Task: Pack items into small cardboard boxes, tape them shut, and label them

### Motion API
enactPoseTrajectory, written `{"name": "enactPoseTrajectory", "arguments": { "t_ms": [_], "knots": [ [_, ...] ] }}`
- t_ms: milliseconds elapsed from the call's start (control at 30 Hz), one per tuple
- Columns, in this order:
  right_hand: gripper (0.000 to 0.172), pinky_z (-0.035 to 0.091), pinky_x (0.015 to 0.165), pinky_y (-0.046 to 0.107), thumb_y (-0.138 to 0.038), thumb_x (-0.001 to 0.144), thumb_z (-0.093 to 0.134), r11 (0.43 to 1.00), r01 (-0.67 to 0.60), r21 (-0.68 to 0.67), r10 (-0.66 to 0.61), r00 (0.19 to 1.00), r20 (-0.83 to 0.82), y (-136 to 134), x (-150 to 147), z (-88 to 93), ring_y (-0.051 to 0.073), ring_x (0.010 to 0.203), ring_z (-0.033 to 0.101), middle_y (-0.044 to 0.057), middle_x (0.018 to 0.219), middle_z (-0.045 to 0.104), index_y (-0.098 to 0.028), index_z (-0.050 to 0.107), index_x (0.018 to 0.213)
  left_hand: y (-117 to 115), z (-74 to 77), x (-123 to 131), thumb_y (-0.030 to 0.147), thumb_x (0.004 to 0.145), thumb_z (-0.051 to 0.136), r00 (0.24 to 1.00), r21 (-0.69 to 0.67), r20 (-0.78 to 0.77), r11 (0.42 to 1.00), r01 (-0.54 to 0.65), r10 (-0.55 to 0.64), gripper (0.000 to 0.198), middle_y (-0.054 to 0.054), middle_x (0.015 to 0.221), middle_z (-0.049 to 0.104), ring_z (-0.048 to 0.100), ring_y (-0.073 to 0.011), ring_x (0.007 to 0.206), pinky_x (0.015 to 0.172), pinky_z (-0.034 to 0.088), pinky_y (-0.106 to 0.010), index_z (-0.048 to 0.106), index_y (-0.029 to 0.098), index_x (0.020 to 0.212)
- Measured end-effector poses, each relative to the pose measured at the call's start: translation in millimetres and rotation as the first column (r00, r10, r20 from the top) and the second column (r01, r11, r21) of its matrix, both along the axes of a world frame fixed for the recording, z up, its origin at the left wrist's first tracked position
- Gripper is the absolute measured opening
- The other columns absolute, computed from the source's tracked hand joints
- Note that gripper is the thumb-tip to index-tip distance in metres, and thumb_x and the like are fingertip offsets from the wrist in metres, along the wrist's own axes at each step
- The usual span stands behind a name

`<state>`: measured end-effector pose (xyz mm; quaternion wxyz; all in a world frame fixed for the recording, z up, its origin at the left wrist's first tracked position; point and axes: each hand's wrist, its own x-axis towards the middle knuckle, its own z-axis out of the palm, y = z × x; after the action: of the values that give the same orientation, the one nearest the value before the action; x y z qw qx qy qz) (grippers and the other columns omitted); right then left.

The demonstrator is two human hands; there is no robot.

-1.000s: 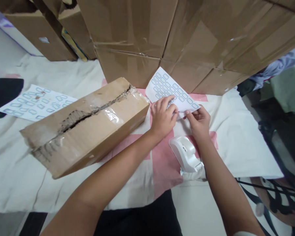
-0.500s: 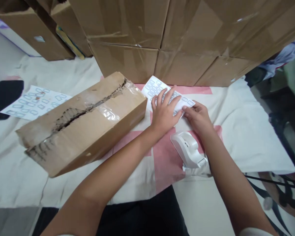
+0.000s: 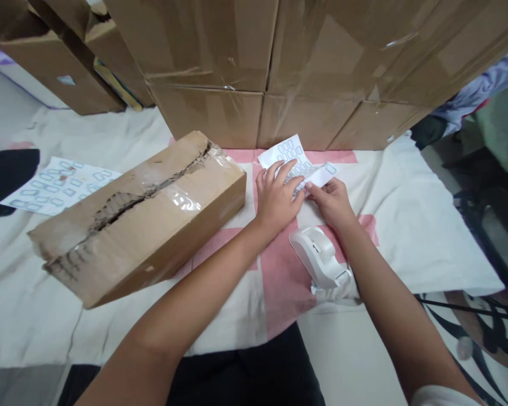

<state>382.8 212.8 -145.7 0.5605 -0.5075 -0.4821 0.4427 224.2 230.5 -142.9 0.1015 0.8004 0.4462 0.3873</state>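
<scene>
A white sheet of paper [image 3: 288,153] printed with rows of small rounded outlines lies near the stacked boxes. My left hand [image 3: 278,197] rests on its near part with the fingers spread. My right hand [image 3: 333,204] pinches the sheet's near right edge between thumb and fingers, and that corner is lifted and bent over. Parts of the paper are hidden under my fingers. A white tape dispenser [image 3: 322,262] sits just below my hands, close to my right forearm. To the left of my hands lies a worn, taped cardboard box [image 3: 152,220] with a ragged seam.
Large taped cardboard boxes [image 3: 211,115] form a wall behind my hands. A second printed sheet [image 3: 53,183] lies partly behind the worn box, beside a black flat object [image 3: 11,180]. A pale cloth with pink patches [image 3: 415,225] covers the work surface.
The sheet has turned, and its right corner is now folded up and over by my right hand. My left hand stays on the paper, its fingers slightly more bent.
</scene>
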Motion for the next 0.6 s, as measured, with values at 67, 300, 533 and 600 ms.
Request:
{"name": "enactPoseTrajectory", "arguments": {
  "t_ms": [67, 300, 533, 600],
  "knots": [
    [0.037, 0.059, 0.087, 0.036, -0.047, 0.073, 0.084, 1.0, -0.004, 0.021, 0.003, 0.999, 0.052, -2.4, 0.5, 1.4, 0.02, 0.087, 0.072, 0.003, 0.095, 0.077, -0.021, 0.073, 0.097, -0.8, -0.5, 0.6, 0.032, 0.093, 0.059, 1.0, 0.005, -0.007, 1.0, 0.031, -0.03, 0.019, -0.002, 0.148, 0.057, 0.044, -0.0302, 0.139, 0.118, 0.027, -0.058, 0.071, 0.028, 0.108],
    [0.037, 0.058, 0.088, 0.035, -0.05, 0.074, 0.083, 0.999, -0.007, 0.038, 0.002, 0.993, 0.118, -6.7, -0.2, 6.2, 0.02, 0.086, 0.071, 0.003, 0.094, 0.077, -0.02, 0.075, 0.094, -4.2, -1.0, 0.9, 0.03, 0.097, 0.052, 0.997, 0.001, -0.034, 0.998, 0.063, -0.063, 0.028, -0.005, 0.152, 0.053, 0.046, -0.0307, 0.138, 0.119, 0.027, -0.059, 0.067, 0.026, 0.12],
    [0.031, 0.058, 0.088, 0.035, -0.048, 0.072, 0.085, 0.999, -0.014, 0.035, 0.01, 0.993, 0.114, -5.2, 3.5, 4.2, 0.02, 0.083, 0.071, 0.001, 0.087, 0.077, -0.021, 0.076, 0.084, -5.0, -0.9, 0.3, 0.033, 0.098, 0.05, 0.999, 0.021, -0.034, 0.999, 0.028, -0.027, 0.028, -0.006, 0.15, 0.055, 0.048, -0.0308, 0.137, 0.118, 0.028, -0.06, 0.068, 0.025, 0.118],
    [0.031, 0.058, 0.088, 0.036, -0.047, 0.071, 0.085, 0.999, -0.039, 0.02, 0.037, 0.992, 0.117, -6.2, 3.8, 6.3, 0.021, 0.086, 0.072, 0.002, 0.088, 0.077, -0.021, 0.077, 0.086, -5.2, -1.0, 0.0, 0.034, 0.098, 0.052, 0.999, 0.027, -0.03, 0.999, 0.021, -0.02, 0.026, -0.005, 0.149, 0.056, 0.048, -0.0311, 0.136, 0.117, 0.029, -0.059, 0.069, 0.025, 0.116]
  ]
}}
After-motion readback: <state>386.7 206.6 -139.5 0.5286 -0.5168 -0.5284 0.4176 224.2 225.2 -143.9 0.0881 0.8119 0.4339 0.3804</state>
